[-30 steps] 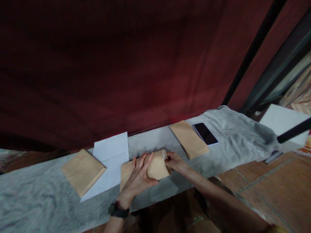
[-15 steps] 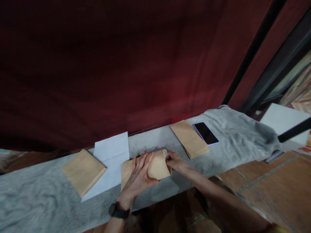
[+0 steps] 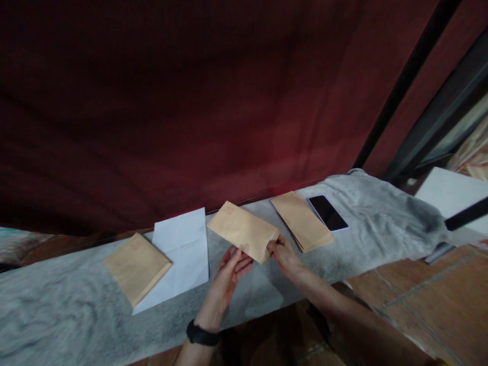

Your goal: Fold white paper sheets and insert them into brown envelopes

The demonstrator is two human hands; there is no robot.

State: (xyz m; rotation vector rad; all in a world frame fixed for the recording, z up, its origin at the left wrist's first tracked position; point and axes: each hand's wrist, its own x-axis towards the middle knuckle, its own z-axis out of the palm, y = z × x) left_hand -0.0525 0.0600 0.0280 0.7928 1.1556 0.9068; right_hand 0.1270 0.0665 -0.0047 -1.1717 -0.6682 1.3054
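A brown paper envelope [image 3: 244, 229] is held between both hands above the grey cloth, its right end open with a bit of white showing inside. My left hand [image 3: 231, 272] grips its near edge, thumb on top and fingers beneath. At the open end, my right hand [image 3: 281, 253] pinches the envelope's edge; its fingertips are partly hidden there. To the left, another brown envelope [image 3: 138, 267] lies on folded white paper sheets [image 3: 185, 259]. Right of my hands lies a small stack of brown envelopes [image 3: 301, 221].
A dark-screened phone [image 3: 328, 212] lies beside the envelope stack. Grey cloth [image 3: 76, 310] covers the long narrow surface, with a dark red curtain [image 3: 229, 112] behind it. At the right are a black pole [image 3: 404, 86], a white board [image 3: 453, 198] and a tiled floor [image 3: 427, 295].
The envelope has been lifted and turned, its left end now pointing up and away. My left hand has shifted from lying over it to gripping its near edge. My right hand stays at the open end.
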